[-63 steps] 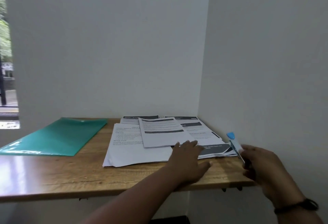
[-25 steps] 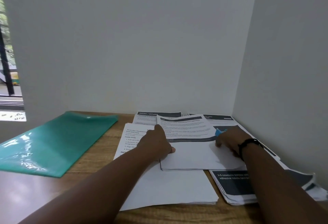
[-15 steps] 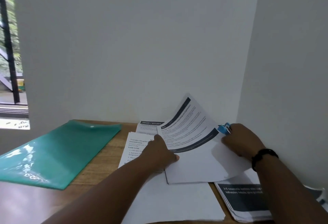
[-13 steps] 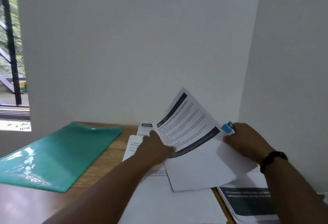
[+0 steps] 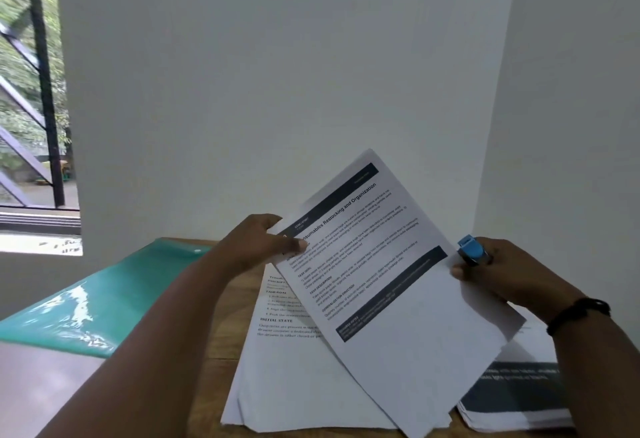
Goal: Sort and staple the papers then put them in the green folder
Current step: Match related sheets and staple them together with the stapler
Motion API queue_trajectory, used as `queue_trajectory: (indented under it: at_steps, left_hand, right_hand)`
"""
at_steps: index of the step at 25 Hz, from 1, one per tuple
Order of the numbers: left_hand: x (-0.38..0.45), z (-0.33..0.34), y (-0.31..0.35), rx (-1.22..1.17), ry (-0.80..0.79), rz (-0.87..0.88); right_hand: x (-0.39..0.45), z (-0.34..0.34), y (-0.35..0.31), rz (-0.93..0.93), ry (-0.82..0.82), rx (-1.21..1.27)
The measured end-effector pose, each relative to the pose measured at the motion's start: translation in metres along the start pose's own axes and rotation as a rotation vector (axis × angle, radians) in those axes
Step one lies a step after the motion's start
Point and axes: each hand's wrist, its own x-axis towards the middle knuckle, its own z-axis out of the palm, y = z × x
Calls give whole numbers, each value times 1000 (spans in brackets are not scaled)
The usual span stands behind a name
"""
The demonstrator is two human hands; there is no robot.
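Observation:
A printed set of papers with dark header bars is lifted and tilted above the desk. My left hand pinches its upper left corner. My right hand holds a small blue stapler and touches the set's right edge. More printed sheets lie flat underneath, and another dark-banded stack lies at the right. The green folder lies flat on the desk's left part.
The wooden desk sits in a corner between a white back wall and a white right wall. A window is at the far left. A dark band is on my right wrist.
Both hands have lifted the top set of papers off the desk and tilted it up toward me. The stapler stays in my right hand.

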Motion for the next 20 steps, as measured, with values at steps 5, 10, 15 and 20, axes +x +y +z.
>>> queue_trajectory:
  at_steps: [5, 10, 15, 20]
  left_hand:
    - [-12, -18, 14, -212, -270, -203]
    - [-16, -24, 12, -220, -437, -297]
    - [-10, -16, 11, -218, -334, -254]
    - [-3, -13, 3, -451, -174, -280]
  right_hand:
    - [1, -1, -1, 23, 27, 61]
    - [2, 4, -6, -89, 85, -13]
    - [4, 9, -7, -100, 96, -32]
    - [2, 27, -18, -122, 564, 81]
